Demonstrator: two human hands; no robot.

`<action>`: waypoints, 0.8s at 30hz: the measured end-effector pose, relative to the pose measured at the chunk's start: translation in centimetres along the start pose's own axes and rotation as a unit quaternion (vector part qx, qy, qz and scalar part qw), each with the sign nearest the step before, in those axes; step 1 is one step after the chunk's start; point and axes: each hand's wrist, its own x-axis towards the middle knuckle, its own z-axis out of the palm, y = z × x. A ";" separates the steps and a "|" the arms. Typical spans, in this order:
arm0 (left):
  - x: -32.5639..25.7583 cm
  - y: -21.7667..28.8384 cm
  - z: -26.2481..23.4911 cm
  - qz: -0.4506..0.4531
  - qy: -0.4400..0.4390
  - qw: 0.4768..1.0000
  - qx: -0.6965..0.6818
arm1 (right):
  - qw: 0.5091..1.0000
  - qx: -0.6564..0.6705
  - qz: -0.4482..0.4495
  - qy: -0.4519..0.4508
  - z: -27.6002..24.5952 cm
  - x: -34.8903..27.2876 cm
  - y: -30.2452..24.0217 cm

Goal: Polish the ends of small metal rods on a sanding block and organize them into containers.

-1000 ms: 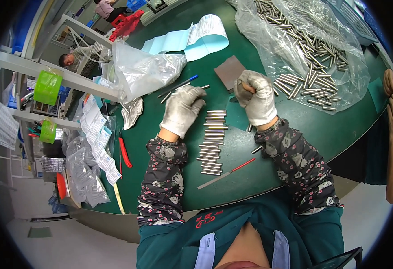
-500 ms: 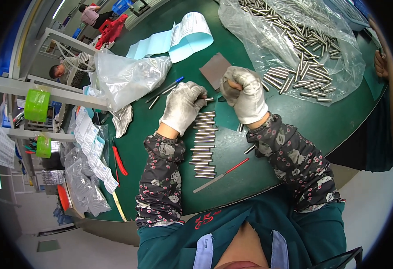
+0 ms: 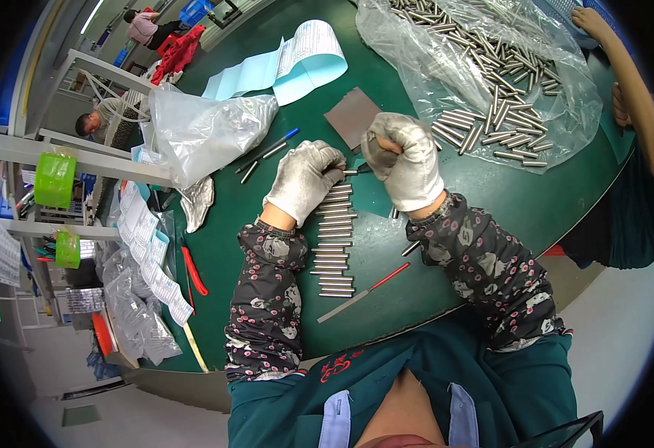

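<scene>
Both my hands wear white work gloves and are raised over a green table (image 3: 267, 328). My left hand (image 3: 304, 181) pinches a short steel pin (image 3: 351, 172), whose end points toward my right hand. My right hand (image 3: 404, 160) is closed in a fist; what it grips is mostly hidden, though a small dark tip (image 3: 363, 169) shows beside the pin's end. Below my left hand, several steel pins (image 3: 334, 244) lie side by side in a column. Other single pins lie by my right forearm, one of them (image 3: 410, 248) partly beside the sleeve.
A clear plastic bag (image 3: 577, 134) spreads under a heap of steel pins (image 3: 502, 67). Brown sandpaper (image 3: 352, 118), a red-handled file (image 3: 364, 292), pens (image 3: 267, 151), red-handled pliers (image 3: 193, 270) and a plastic bag (image 3: 207, 127) lie around. A co-worker's arm (image 3: 629, 82) reaches in at right.
My right hand's dark tip has come against the end of the pin in my left hand. The co-worker's arm has stretched out toward the blue basket. The view has shifted slightly.
</scene>
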 end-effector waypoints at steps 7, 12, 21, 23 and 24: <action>0.1 0.2 -0.1 -0.010 -0.005 1.000 0.007 | 1.000 -0.015 -0.023 -0.007 0.0 0.0 -0.1; 0.2 0.3 0.1 -0.016 -0.009 1.000 0.004 | 0.997 -0.022 -0.022 0.068 0.1 -0.3 0.2; 0.4 -0.7 0.0 -0.012 -0.042 0.999 -0.008 | 0.994 -0.067 0.024 -0.079 1.1 -0.6 -1.1; 0.5 -1.1 0.4 -0.012 -0.040 0.999 -0.023 | 0.983 -0.138 -0.012 -0.121 0.9 -0.1 -0.4; 0.3 -0.4 -0.1 -0.008 -0.022 1.000 -0.003 | 0.982 -0.131 -0.023 -0.131 1.9 -0.6 -0.7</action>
